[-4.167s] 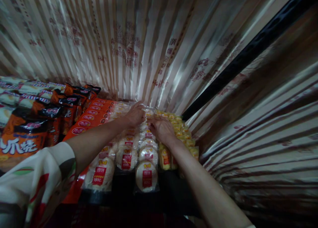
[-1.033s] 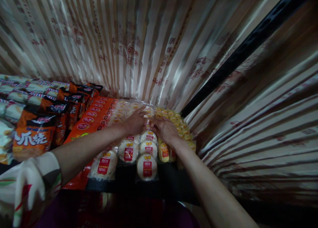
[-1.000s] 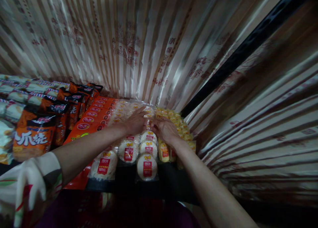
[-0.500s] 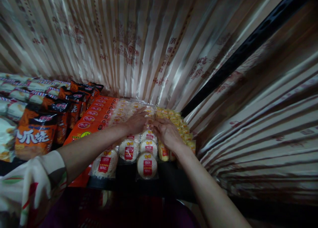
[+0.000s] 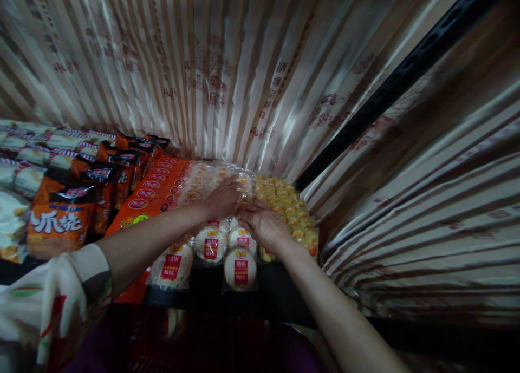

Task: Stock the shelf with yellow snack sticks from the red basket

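Observation:
Rows of rice crackers (image 5: 240, 268) in clear wrappers with red labels lie on a dark shelf. My left hand (image 5: 223, 197) reaches over the back part of these rows, its fingers stretched out flat on the packets. Just to its right, my right hand (image 5: 263, 224) rests on the rightmost cracker row, fingers pointing left and slightly bent, thumb side toward me. Both hands hide the packets under them. Beside the right hand stand rows of small yellow-wrapped snacks (image 5: 298, 221).
Flat orange packets (image 5: 140, 202) lie left of the crackers. Farther left stand orange-and-black snack bags (image 5: 60, 216) and white packets (image 5: 30, 178). A pleated, printed curtain (image 5: 211, 70) hangs behind. A black post (image 5: 385, 86) slants across the right. The dark shelf edge (image 5: 203, 297) runs in front.
My right hand has shifted a little toward me and left, covering more of the rightmost cracker row. The left hand has hardly moved.

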The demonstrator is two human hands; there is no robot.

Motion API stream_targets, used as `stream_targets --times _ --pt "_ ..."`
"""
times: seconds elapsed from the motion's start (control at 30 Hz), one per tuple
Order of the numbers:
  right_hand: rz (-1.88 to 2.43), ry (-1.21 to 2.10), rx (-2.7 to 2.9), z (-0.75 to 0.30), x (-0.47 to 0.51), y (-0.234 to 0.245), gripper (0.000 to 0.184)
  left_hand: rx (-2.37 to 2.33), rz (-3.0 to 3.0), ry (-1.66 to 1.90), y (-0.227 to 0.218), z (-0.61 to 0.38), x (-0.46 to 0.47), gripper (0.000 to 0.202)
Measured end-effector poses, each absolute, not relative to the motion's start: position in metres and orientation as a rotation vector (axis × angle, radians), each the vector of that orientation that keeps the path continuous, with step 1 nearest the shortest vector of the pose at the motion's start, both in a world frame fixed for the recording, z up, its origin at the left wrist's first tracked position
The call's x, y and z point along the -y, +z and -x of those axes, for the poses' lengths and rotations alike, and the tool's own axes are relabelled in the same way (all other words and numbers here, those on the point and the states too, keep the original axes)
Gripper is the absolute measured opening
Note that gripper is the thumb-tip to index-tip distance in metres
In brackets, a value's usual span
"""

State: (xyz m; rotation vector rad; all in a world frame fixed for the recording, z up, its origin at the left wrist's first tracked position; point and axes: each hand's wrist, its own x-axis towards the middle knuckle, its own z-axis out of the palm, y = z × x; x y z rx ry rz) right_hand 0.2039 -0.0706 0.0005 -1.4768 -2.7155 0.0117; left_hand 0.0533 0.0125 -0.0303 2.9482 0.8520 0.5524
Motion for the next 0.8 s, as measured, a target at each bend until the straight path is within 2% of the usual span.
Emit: stream_targets --times 0.37,0.6,0.8 --pt "1.526 0.151 2.684 -0.197 0.065 0.002 0.010 -0.836 -2.955 0.549 -0.038 -0.055 -0.018 0.016" --pt "1.568 0.062 2.754 -0.194 0.066 0.007 0.021 -0.809 -2.962 0.531 -0.038 -0.054 -0.019 0.017" --pt "1.510 0.121 2.727 -0.198 0.066 0.004 0.017 -0.789 -2.954 0.597 -0.043 -0.053 -0.023 0.012"
